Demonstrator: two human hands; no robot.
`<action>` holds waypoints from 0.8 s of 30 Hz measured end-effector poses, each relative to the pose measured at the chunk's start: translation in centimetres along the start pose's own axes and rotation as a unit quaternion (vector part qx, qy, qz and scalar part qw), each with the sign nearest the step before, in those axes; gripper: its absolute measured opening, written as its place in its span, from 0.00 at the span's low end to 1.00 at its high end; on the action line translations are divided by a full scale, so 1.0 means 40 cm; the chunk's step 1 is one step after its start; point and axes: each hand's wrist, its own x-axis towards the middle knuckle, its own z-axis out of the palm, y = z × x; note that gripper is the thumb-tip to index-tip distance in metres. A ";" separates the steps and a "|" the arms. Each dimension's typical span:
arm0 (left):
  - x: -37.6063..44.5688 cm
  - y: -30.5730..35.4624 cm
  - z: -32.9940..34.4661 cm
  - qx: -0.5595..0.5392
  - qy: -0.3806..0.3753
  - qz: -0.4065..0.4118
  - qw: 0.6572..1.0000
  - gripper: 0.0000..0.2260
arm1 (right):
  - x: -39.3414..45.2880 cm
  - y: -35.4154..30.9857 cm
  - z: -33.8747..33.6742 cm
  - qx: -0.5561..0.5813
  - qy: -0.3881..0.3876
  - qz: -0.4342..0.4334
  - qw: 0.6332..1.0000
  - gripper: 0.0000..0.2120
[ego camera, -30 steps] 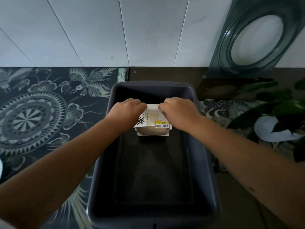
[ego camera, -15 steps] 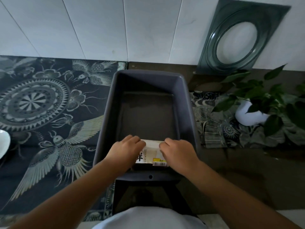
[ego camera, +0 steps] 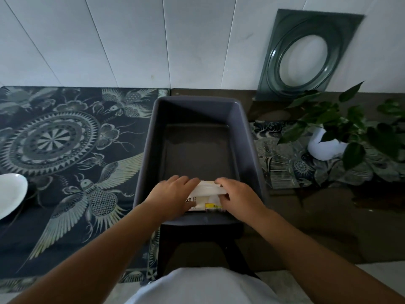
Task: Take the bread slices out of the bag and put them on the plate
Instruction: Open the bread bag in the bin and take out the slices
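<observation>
A small white bread bag (ego camera: pixel 207 195) with a yellow price label lies at the near end of a dark grey tub (ego camera: pixel 144 150). My left hand (ego camera: pixel 173 194) grips the bag's left side and my right hand (ego camera: pixel 237 197) grips its right side, fingers curled over the top edge. Pale bread shows through the bag's front between my hands. A white plate (ego camera: pixel 9 191) sits at the far left edge of the view, partly cut off.
The tub stands on a dark stool (ego camera: pixel 197 249) between a patterned dark cloth (ego camera: pixel 65 150) on the left and a brown counter (ego camera: pixel 328 227) on the right. A potted plant in a white pot (ego camera: pixel 326 148) and a green-framed oval mirror (ego camera: pixel 306 55) are at the back right.
Both hands have drawn the bag from the middle of the tub to its near end. The view pulled back, bringing the plate and plant into sight.
</observation>
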 end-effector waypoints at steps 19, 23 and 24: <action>-0.018 -0.030 -0.046 0.013 0.113 0.107 0.988 0.19 | 0.028 -0.048 -0.051 -0.142 0.027 -0.148 0.978 0.09; -0.018 -0.039 -0.042 -0.016 0.129 0.105 0.986 0.22 | 0.042 -0.051 -0.064 -0.063 -0.028 -0.087 0.994 0.07; -0.021 -0.042 -0.041 -0.019 0.131 0.111 0.985 0.23 | 0.047 -0.050 -0.071 -0.040 -0.045 -0.064 0.996 0.06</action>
